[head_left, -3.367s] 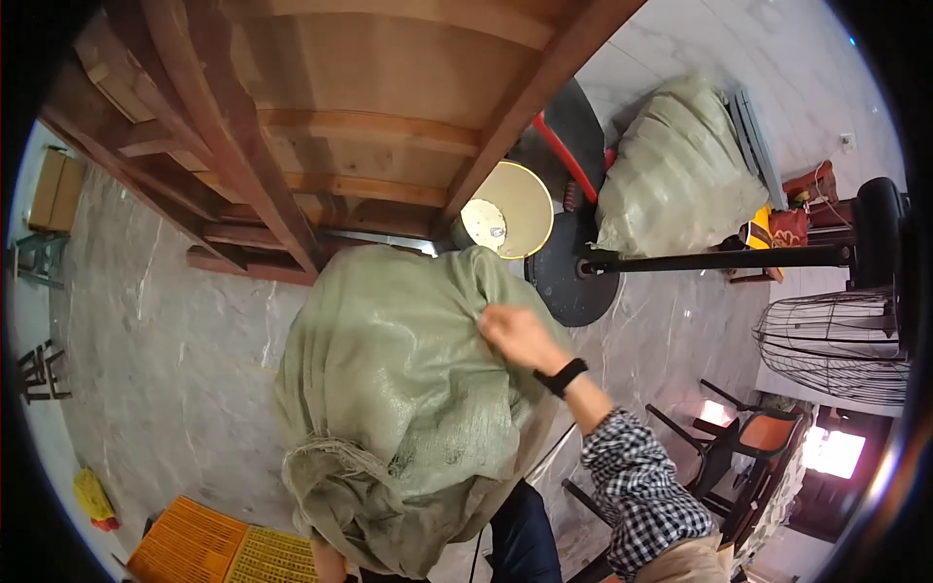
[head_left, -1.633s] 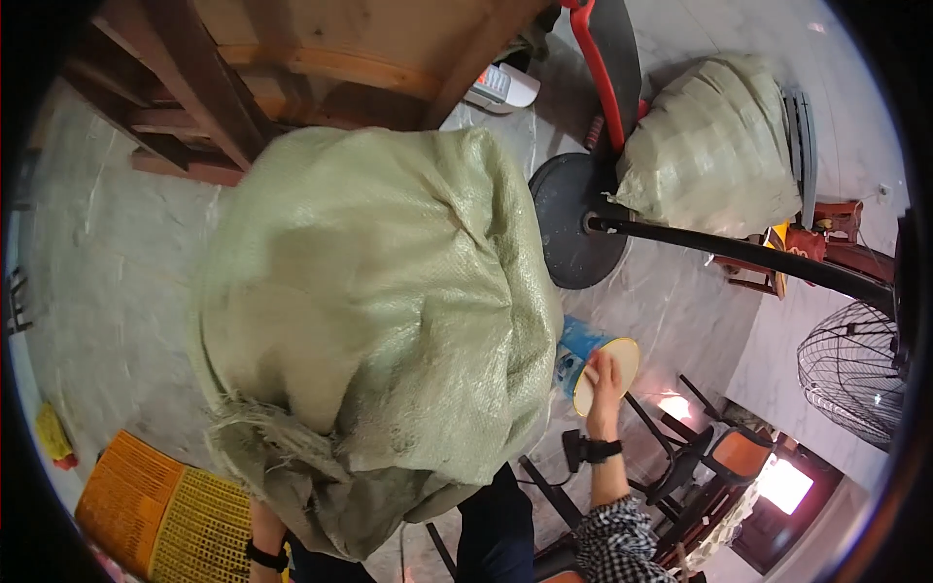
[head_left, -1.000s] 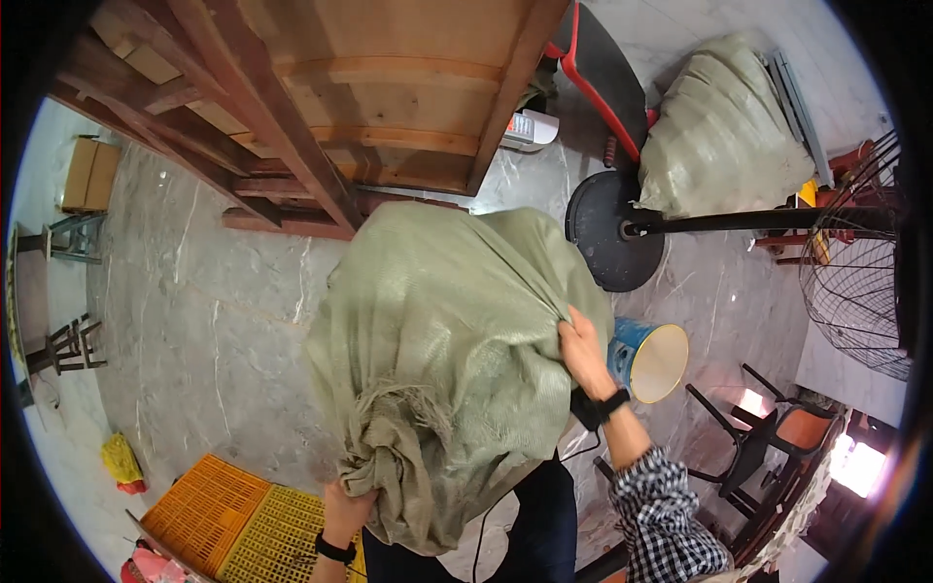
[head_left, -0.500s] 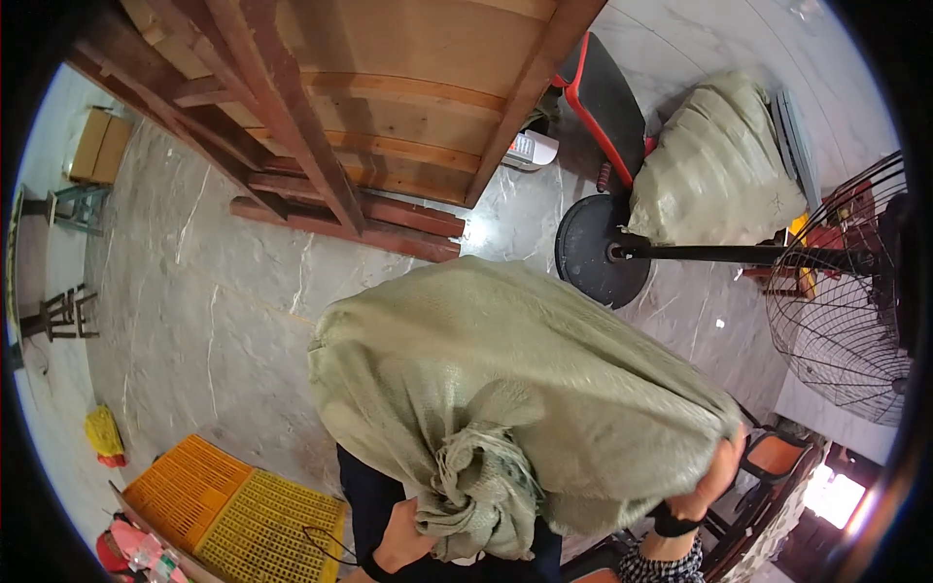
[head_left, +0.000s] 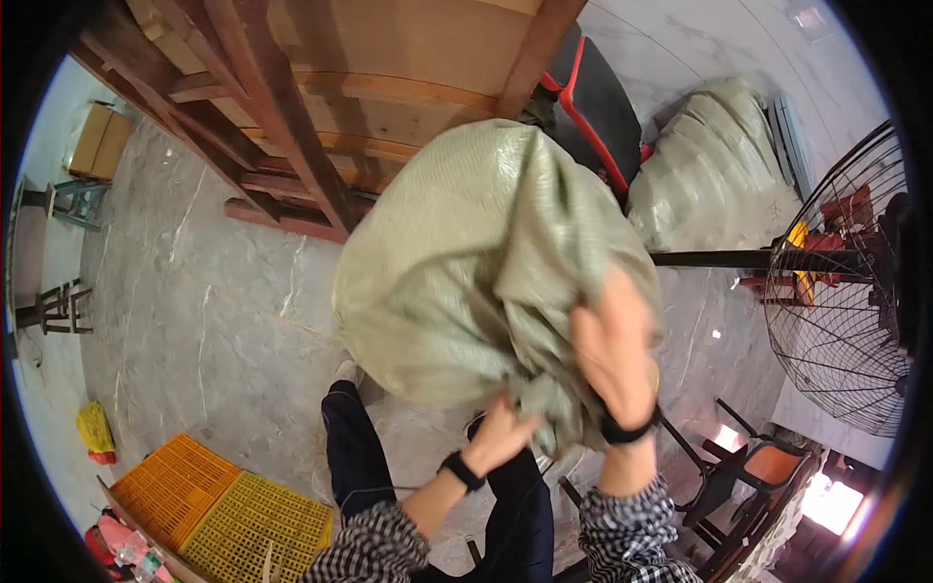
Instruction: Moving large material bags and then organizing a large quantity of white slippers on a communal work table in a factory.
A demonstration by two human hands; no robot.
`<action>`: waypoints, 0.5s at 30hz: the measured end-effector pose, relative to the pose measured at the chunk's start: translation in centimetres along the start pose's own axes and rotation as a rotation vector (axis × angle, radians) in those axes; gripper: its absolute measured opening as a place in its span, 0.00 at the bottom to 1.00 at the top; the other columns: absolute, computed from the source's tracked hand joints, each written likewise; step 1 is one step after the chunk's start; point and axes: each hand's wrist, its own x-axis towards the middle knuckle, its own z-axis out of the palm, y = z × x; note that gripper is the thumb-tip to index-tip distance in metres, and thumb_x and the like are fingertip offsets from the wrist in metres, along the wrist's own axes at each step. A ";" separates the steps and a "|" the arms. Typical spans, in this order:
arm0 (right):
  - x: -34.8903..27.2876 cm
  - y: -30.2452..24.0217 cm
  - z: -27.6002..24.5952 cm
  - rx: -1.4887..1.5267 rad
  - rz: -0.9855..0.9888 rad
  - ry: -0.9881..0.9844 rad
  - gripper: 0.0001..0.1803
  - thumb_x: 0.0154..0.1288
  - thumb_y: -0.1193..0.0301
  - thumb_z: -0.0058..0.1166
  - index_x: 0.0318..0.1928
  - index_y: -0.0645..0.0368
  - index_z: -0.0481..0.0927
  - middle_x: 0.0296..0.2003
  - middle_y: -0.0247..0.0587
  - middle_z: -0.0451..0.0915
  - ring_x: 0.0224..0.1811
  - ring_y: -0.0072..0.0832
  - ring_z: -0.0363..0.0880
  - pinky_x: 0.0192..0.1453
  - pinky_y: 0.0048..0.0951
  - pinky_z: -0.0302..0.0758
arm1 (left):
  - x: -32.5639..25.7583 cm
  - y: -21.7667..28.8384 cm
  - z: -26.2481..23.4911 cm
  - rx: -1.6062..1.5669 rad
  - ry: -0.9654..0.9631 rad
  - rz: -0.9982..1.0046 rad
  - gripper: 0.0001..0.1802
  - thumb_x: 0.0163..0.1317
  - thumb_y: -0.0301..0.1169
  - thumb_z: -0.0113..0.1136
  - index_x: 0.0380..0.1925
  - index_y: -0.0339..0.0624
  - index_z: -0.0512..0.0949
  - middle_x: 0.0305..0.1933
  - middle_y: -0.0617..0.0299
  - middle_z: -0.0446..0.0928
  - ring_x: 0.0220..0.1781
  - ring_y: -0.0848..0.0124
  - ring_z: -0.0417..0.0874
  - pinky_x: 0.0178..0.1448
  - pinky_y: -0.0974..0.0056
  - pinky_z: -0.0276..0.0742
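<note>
A big, full, pale green woven sack (head_left: 428, 282) is in front of my legs, its twisted neck pointing toward me. My left hand (head_left: 501, 434) is closed on the gathered cloth at that neck. Against the sack's right side lies my right hand (head_left: 614, 355), blurred by motion, so its fingers cannot be made out. Folds of loose cloth run up the sack between the two hands. What the sack holds is hidden.
Beyond the sack stands a wooden frame (head_left: 282, 117) with red-brown beams. Another woven sack (head_left: 714, 175) leans by the wall, near a black fan (head_left: 841, 291). Orange and yellow crates (head_left: 258, 520) sit at lower left, a chair (head_left: 773, 464) at lower right.
The sack has shifted away from me and turned, its bulk now covering the fan's base. My right hand has moved from its far right end to beside the neck. My left hand moved forward.
</note>
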 end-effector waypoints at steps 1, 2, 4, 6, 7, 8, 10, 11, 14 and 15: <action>-0.3 2.2 4.9 -0.015 -0.002 -0.065 0.23 0.51 0.80 0.47 0.51 0.69 0.70 0.52 0.57 0.71 0.56 0.51 0.67 0.62 0.45 0.62 | 1.8 -1.4 -1.8 0.052 0.126 0.018 0.17 0.54 0.27 0.58 0.45 0.33 0.74 0.44 0.56 0.79 0.43 0.67 0.78 0.51 0.62 0.73; -1.1 4.7 5.5 -0.138 0.029 -0.076 0.24 0.52 0.79 0.48 0.53 0.68 0.68 0.54 0.56 0.69 0.57 0.50 0.65 0.62 0.45 0.61 | 4.2 -1.2 -0.8 -0.007 0.124 -0.007 0.17 0.54 0.27 0.58 0.44 0.32 0.75 0.43 0.56 0.79 0.42 0.68 0.78 0.50 0.63 0.73; -3.5 6.3 9.5 -0.003 0.182 -0.128 0.28 0.56 0.74 0.52 0.58 0.68 0.63 0.61 0.58 0.61 0.63 0.50 0.61 0.66 0.46 0.57 | 5.1 -1.1 -2.9 0.090 0.225 -0.090 0.17 0.53 0.27 0.57 0.44 0.32 0.75 0.41 0.57 0.79 0.43 0.71 0.77 0.50 0.65 0.72; -5.0 5.2 9.0 0.084 0.211 -0.012 0.32 0.57 0.71 0.53 0.61 0.67 0.60 0.63 0.59 0.58 0.65 0.51 0.58 0.67 0.46 0.55 | 5.3 -0.8 -3.7 0.085 0.235 -0.092 0.18 0.53 0.27 0.57 0.45 0.31 0.75 0.42 0.58 0.79 0.44 0.71 0.77 0.50 0.66 0.71; -5.7 4.4 8.6 0.168 0.239 0.103 0.36 0.57 0.67 0.55 0.64 0.66 0.58 0.65 0.60 0.55 0.67 0.53 0.55 0.69 0.46 0.53 | 5.4 -0.6 -4.2 0.077 0.244 -0.092 0.19 0.54 0.27 0.57 0.46 0.31 0.75 0.43 0.59 0.79 0.45 0.71 0.76 0.51 0.66 0.71; -6.5 4.0 8.6 0.131 0.183 0.066 0.43 0.57 0.60 0.57 0.68 0.61 0.52 0.68 0.61 0.49 0.70 0.55 0.49 0.71 0.51 0.48 | 5.4 0.0 -4.9 -0.019 0.175 -0.112 0.20 0.56 0.28 0.56 0.49 0.31 0.74 0.48 0.60 0.77 0.49 0.70 0.75 0.54 0.66 0.70; -7.5 2.5 8.5 -0.009 0.088 -0.091 0.46 0.52 0.53 0.60 0.68 0.53 0.57 0.69 0.56 0.49 0.72 0.54 0.44 0.70 0.61 0.37 | 4.9 0.7 -5.9 -0.100 0.150 -0.109 0.21 0.56 0.30 0.57 0.50 0.32 0.73 0.50 0.58 0.77 0.52 0.69 0.75 0.56 0.65 0.69; -8.0 2.3 8.4 -0.080 0.065 -0.183 0.46 0.50 0.51 0.61 0.68 0.51 0.58 0.69 0.55 0.49 0.72 0.53 0.42 0.69 0.64 0.34 | 5.0 1.5 -6.2 -0.196 0.118 -0.114 0.23 0.57 0.31 0.57 0.52 0.32 0.72 0.53 0.56 0.76 0.54 0.67 0.75 0.59 0.65 0.68; -8.2 2.0 8.1 -0.114 0.072 -0.268 0.46 0.45 0.53 0.65 0.67 0.43 0.61 0.70 0.46 0.51 0.73 0.52 0.41 0.68 0.68 0.31 | 5.1 2.9 -9.9 -0.315 0.076 -0.171 0.23 0.59 0.30 0.56 0.55 0.32 0.70 0.52 0.58 0.76 0.53 0.71 0.74 0.58 0.67 0.67; -8.1 2.3 8.1 -0.183 0.062 -0.368 0.47 0.44 0.55 0.66 0.67 0.41 0.61 0.70 0.44 0.52 0.73 0.51 0.41 0.68 0.69 0.31 | 5.3 3.0 -11.6 -0.310 0.054 -0.206 0.24 0.59 0.30 0.57 0.56 0.33 0.69 0.51 0.58 0.76 0.51 0.72 0.75 0.57 0.68 0.68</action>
